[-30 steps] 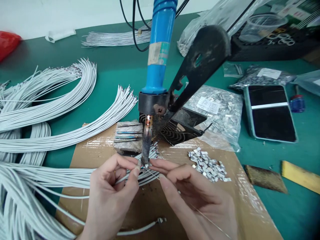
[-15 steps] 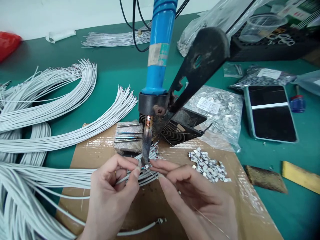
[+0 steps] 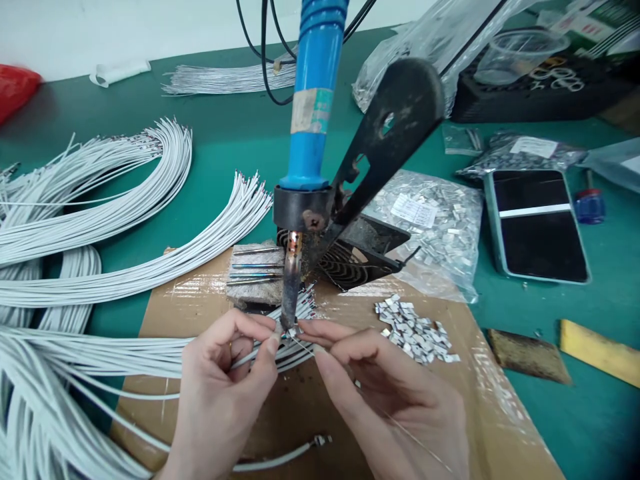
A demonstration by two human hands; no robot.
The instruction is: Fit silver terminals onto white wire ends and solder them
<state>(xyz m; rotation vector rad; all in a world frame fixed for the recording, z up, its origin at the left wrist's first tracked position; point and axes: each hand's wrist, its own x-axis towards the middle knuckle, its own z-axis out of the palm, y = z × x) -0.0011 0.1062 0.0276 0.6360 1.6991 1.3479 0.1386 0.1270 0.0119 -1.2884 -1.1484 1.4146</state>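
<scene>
A blue-handled soldering iron (image 3: 313, 107) stands tip-down in a black metal stand (image 3: 385, 140) over a cardboard sheet (image 3: 490, 400). My left hand (image 3: 225, 393) pinches the end of a white cable (image 3: 250, 357) and holds it at the iron's tip (image 3: 289, 320). My right hand (image 3: 395, 400) pinches a thin solder wire (image 3: 400, 430) and touches its end to the same spot. Both hands' fingertips meet just under the tip.
Bundles of white cables (image 3: 100, 200) cover the left of the green table. A pile of small metal terminals (image 3: 415, 330) lies on the cardboard, a bag of them (image 3: 435, 227) behind. A phone (image 3: 537, 223) and yellow block (image 3: 600, 350) lie right. A finished cable (image 3: 295, 450) lies near me.
The view has shifted slightly left. Both hands keep the same hold at the iron's tip.
</scene>
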